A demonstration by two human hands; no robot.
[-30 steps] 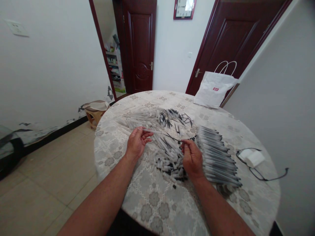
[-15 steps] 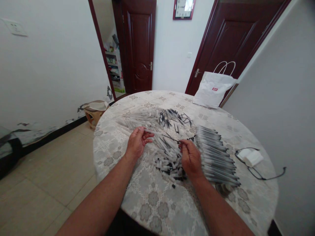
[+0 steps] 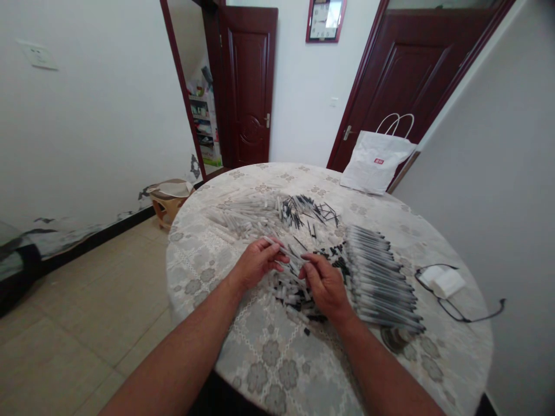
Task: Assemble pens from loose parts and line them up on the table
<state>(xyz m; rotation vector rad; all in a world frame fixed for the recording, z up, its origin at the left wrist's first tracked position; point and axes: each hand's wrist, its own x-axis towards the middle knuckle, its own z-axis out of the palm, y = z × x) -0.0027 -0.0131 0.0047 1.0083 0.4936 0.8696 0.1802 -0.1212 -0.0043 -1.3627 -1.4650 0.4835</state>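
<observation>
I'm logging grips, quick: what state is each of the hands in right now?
Left hand: closed, holding a slim, whitish plastic tube.
Right hand: fingertips at the tube's other end; whether they grip cannot be told.

You have soft, moderate indoor light, spread fairly evenly over the table (image 3: 269,352), with faint shadows. Glare whitens part of the clock (image 3: 324,22), and a dull sheen lies on the doors (image 3: 249,86). The right wall (image 3: 489,196) greys towards a dark upper corner. Your wide view stretches the forearms (image 3: 186,341) near the lower edge; fine detail around your hands (image 3: 325,287) looks smeared.
</observation>
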